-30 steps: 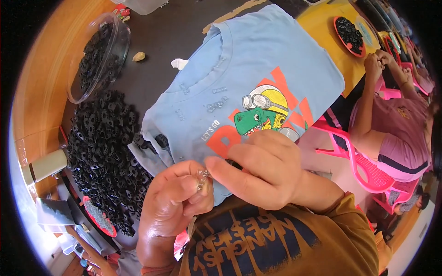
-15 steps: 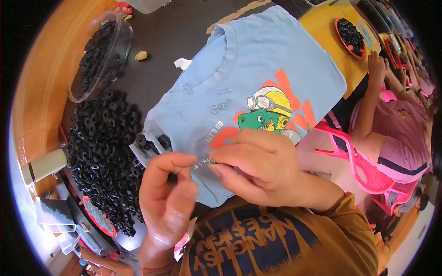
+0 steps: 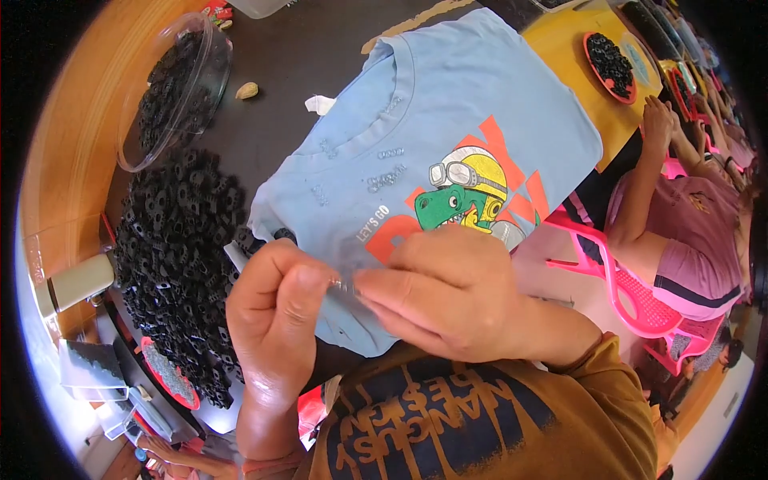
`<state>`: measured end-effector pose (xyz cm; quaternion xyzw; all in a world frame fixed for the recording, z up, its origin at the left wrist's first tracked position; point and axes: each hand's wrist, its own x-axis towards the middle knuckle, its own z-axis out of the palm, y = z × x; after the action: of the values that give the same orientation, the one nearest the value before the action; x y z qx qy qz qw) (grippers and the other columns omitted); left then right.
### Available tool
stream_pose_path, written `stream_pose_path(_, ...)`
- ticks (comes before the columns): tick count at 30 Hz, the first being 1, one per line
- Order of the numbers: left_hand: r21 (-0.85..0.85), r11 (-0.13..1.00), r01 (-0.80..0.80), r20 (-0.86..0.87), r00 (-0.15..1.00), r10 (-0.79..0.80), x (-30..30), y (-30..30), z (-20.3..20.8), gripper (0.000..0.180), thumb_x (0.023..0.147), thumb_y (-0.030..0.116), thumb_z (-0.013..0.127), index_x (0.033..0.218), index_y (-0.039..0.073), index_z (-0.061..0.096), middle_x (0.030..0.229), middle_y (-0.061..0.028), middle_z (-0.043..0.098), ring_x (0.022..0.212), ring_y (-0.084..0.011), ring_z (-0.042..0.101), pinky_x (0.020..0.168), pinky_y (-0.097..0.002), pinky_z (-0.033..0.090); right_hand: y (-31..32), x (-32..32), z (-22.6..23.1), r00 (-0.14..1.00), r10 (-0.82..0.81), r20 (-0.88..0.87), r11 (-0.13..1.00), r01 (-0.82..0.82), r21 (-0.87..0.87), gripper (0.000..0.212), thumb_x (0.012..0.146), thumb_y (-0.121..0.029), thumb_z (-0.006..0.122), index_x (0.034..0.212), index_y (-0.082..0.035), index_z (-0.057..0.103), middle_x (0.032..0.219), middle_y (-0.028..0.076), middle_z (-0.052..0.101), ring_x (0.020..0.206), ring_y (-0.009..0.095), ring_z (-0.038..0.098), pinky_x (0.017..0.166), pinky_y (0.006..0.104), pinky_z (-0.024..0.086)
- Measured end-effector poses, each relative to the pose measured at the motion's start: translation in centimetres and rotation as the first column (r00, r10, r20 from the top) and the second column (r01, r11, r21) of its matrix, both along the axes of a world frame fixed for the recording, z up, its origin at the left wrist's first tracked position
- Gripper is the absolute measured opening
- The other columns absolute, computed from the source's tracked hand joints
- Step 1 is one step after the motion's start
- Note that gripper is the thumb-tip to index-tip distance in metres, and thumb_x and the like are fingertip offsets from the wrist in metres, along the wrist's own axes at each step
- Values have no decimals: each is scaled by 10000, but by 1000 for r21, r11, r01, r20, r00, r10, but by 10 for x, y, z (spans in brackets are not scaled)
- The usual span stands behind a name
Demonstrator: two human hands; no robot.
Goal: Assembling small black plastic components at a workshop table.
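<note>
We count two bare hands over one folded light-blue T-shirt [image 3: 488,88], which lies on the dark worktop [image 3: 276,60]. The left hand [image 3: 276,312] has its thumb and forefinger clamped on one small shiny piece [image 3: 342,285], held above the shirt's near part. The right hand [image 3: 448,292] has its fingers bent, tips just beside that piece; we cannot tell whether they grip it. On the shirt we make out five little clusters of clear pieces [image 3: 387,178], one of them by the collar, and one printed green dinosaur [image 3: 456,204]. Left of the shirt we see one big heap of black pieces [image 3: 176,256], too many to count, and beyond it one clear tub [image 3: 220,76] of similar black ones. One tan nut-like object [image 3: 247,90] lies near the tub. At the right, one orange-rimmed plate [image 3: 626,98] with black pieces rests on a yellow sheet [image 3: 552,48].
</note>
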<state>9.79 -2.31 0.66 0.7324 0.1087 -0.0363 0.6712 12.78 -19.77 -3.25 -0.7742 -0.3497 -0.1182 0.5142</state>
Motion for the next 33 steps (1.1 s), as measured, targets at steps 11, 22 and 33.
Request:
stream_pose_path(11,-16,997,-80,6,997,80,-36,11,3,208,887,165,597,878,-43,591,724,24,444,622,-41,369,560,-192,282,6,17,3,977,-207,46,932,212,-293,245,674,-64,730,889,-71,612,702,62,539,552,230,555,472,314,432)
stream_pose_path(22,-89,989,-120,66,990,126,-66,14,8,224,887,161,585,864,-62,573,708,12,409,546,-38,343,510,-190,267,12,-14,14,949,6,-316,999,8,41,246,674,20,750,861,-45,605,781,26,598,640,121,537,507,235,419)
stream_pose_path(33,220,975,15,407,907,-106,-75,17,10,157,766,19,687,920,-1,667,643,-29,564,560,-138,446,521,-255,354,20,-45,37,783,316,-536,949,-256,185,197,709,33,715,871,-10,612,801,39,561,585,92,511,473,223,387)
